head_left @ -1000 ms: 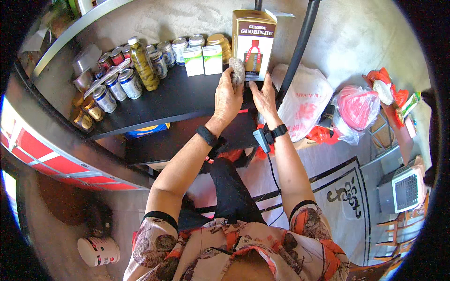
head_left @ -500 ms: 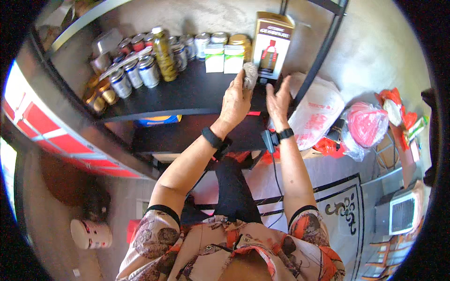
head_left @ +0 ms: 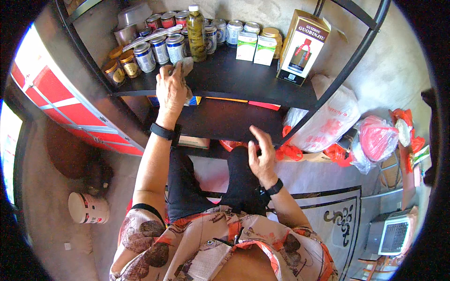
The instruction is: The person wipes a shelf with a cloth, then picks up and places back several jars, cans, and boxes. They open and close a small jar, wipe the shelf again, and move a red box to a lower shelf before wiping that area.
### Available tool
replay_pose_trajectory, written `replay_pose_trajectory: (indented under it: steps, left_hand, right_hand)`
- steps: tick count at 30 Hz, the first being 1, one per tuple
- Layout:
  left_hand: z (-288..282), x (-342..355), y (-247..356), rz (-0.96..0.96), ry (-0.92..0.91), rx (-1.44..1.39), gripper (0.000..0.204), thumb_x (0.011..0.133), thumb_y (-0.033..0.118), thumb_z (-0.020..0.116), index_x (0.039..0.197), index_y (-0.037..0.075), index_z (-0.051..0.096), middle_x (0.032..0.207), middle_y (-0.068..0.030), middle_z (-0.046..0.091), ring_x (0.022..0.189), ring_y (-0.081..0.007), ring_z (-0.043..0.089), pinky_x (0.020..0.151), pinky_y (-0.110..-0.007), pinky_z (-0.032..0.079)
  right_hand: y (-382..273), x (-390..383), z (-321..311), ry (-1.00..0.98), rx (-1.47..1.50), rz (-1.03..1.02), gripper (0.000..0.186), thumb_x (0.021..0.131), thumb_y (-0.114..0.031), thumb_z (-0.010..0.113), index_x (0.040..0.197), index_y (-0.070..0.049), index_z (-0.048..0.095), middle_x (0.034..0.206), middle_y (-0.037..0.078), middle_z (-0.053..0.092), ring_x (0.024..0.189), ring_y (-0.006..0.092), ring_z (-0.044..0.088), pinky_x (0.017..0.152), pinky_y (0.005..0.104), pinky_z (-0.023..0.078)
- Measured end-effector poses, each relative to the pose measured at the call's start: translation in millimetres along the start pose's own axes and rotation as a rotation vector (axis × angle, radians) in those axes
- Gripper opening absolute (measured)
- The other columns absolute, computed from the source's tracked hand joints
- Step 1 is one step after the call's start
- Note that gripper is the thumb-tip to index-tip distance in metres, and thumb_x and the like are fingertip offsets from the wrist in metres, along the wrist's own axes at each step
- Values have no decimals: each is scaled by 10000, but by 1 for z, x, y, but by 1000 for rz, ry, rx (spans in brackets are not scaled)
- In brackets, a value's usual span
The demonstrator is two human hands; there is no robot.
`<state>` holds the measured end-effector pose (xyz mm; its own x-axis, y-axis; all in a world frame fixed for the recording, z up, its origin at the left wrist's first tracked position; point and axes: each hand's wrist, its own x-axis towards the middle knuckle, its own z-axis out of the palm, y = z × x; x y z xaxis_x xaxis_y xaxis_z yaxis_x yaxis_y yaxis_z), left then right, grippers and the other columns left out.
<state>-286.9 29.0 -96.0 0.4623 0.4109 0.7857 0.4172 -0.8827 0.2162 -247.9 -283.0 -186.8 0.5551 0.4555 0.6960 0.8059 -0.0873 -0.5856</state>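
Your right hand point(head_left: 264, 162) is nearest your body, beside your right knee point(head_left: 238, 164), arm bent, thumb and fingers parted and empty, well apart from the grey cloth point(head_left: 187, 66). Your left hand point(head_left: 171, 92) holds that cloth in curled fingers at the front edge of the black shelf point(head_left: 239, 80). It projects right of and beyond them, long axis roughly front to back, near the cans point(head_left: 175, 48). Left arm: extended, back of hand up.

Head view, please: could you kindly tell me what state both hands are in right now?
Left hand: closed, holding a greyish cloth.
Right hand: open, with nothing visible in it.
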Motion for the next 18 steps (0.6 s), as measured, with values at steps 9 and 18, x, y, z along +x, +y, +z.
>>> replay_pose_trajectory:
  steps: [9, 18]
  left_hand:
    - [34, 9, 33, 382, -457, -208, 280, 873, 159, 648, 1132, 60, 688, 1132, -186, 673, 998, -382, 652, 876, -459, 529]
    - [95, 86, 47, 408, -455, -5, 191, 923, 183, 553, 990, 34, 653, 1042, -201, 617, 909, -364, 678, 742, -453, 588]
  right_hand:
    - [38, -121, 47, -441, 160, 82, 268, 879, 5, 621, 1134, -58, 674, 1118, 139, 689, 1013, 339, 657, 858, 398, 553]
    - [70, -156, 46, -427, 328, 389, 165, 902, 3, 625, 1037, -18, 716, 932, 128, 718, 775, 239, 705, 698, 322, 557]
